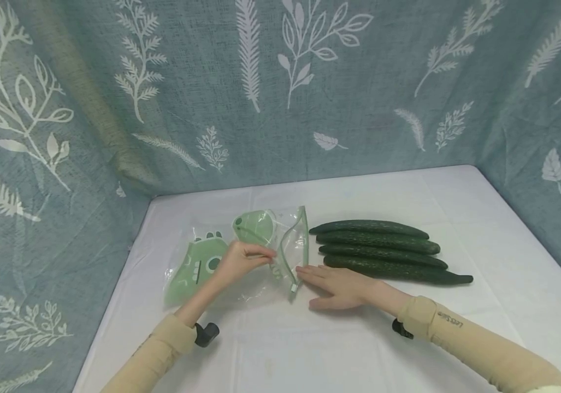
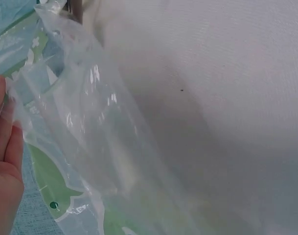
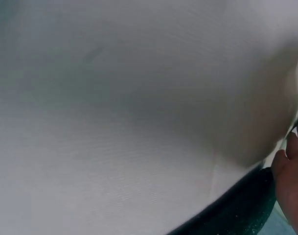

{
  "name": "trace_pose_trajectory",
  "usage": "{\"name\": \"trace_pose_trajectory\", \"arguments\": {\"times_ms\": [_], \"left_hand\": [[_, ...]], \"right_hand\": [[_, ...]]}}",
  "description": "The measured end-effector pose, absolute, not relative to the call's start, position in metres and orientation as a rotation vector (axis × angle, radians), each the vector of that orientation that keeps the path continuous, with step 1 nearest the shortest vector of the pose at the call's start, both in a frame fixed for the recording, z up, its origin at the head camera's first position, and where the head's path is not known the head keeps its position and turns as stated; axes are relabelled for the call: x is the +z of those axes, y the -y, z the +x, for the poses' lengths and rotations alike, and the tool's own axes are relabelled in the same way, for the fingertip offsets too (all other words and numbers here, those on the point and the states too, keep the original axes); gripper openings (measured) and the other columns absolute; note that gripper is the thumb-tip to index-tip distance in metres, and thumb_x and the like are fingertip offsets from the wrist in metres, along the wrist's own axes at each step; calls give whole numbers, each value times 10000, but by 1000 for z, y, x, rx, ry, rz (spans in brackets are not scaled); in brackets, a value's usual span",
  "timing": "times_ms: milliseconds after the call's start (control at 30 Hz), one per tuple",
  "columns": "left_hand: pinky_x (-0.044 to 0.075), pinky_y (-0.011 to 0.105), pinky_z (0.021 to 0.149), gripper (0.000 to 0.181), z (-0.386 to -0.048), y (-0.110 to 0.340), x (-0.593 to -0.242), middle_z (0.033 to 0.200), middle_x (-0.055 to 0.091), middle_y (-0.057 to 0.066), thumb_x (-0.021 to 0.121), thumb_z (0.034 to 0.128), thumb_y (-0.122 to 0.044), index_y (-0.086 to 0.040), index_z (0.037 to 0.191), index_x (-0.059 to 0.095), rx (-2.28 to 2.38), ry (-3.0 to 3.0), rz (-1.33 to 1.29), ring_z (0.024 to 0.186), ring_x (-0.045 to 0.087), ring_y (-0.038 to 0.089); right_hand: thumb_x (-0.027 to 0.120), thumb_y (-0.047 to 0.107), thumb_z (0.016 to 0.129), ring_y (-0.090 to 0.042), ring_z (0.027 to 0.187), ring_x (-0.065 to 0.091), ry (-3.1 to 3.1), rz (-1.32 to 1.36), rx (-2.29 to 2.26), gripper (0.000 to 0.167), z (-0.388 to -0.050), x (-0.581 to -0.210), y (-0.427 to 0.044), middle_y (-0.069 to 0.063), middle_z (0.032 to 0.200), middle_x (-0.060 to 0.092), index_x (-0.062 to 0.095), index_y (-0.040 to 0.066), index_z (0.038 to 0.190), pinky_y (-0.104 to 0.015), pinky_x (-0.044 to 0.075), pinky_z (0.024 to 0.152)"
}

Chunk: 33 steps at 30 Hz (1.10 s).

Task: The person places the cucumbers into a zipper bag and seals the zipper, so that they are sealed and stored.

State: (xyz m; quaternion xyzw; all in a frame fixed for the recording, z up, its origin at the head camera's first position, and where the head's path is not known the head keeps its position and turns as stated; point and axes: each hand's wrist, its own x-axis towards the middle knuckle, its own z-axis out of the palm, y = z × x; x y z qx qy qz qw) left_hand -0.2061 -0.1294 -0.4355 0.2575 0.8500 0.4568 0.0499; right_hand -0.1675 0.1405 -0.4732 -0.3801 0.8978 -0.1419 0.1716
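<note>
A clear plastic bag [image 1: 260, 284] with green cartoon shapes lies on the left of the table, its green-edged mouth toward the right. My left hand [image 1: 241, 265] pinches the bag's film near the mouth; in the left wrist view the fingers of that hand [image 2: 4, 152] hold the raised film [image 2: 104, 117]. My right hand [image 1: 336, 286] lies flat with fingers extended, their tips touching the bag's green edge by the slider. Just behind it are several dark green cucumbers [image 1: 388, 267], side by side; one cucumber [image 3: 241, 205] shows in the right wrist view beside my right hand [image 3: 290, 181].
A white cloth [image 1: 280, 349] covers the table. Blue-green curtains [image 1: 270, 136] with white leaf prints hang behind it and on both sides. Dark devices are strapped at both wrists.
</note>
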Motion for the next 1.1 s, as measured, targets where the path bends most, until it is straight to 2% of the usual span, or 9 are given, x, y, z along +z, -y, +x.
{"name": "trace_pose_trajectory", "arguments": {"times_ms": [333,600,867,1100], "left_hand": [[560,314,829,114,-203,126,-438,950,739,116,738,790,-69,-39,899,757,1403,-2680,769,942,703,286],[561,311,827,101,-203,123,-439,928,744,102,748,781,-67,-48,879,763,1425,-2694,739,926,710,262],[560,337,832,124,-202,123,-439,918,746,99,751,777,-70,-48,898,762,1418,-2729,768,919,711,263],[557,335,842,130,-203,124,-442,927,747,91,747,784,-75,-53,911,760,1425,-2723,780,932,710,255]], "right_hand": [[475,477,955,-188,1440,274,-2565,-1125,-452,659,-171,-461,-139,53,1575,236,245,208,1512,-392,277,1158],[562,394,942,-184,1386,382,-2617,-1233,-619,605,-180,-452,-150,-3,1506,392,384,125,1454,-387,345,1121],[658,329,894,-216,1346,439,-2688,-1121,-783,631,-191,-434,-182,-57,1464,448,426,79,1424,-397,404,1074],[671,364,879,-267,1321,465,-2730,-1016,-962,642,-196,-425,-222,-93,1432,486,446,85,1411,-438,433,1039]]}}
